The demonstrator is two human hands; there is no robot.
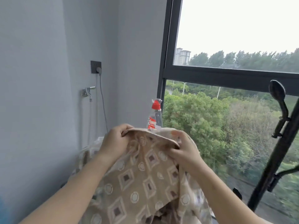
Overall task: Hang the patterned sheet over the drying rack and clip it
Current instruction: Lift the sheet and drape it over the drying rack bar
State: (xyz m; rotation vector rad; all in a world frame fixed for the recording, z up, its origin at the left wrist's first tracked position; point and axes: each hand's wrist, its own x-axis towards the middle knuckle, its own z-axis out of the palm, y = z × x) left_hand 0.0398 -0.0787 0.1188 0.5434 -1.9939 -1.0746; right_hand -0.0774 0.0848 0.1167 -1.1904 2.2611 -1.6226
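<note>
The patterned sheet [139, 178] is beige with white diamonds and circles, and it hangs bunched in front of me at lower centre. My left hand [115, 141] grips its top edge at the left, fingers curled over the hem. My right hand [186, 151] pinches the same edge further right, thumb pressed into the fabric. The black drying rack [275, 159] stands at the right, a slanted pole with a hook-shaped arm at its top, apart from the sheet. No clip shows.
A red-capped spray bottle [155, 115] stands behind the sheet by the window frame [163, 70]. A tap [88, 92] and a wall socket [96, 67] with a grey cable sit on the left wall. Trees fill the big window.
</note>
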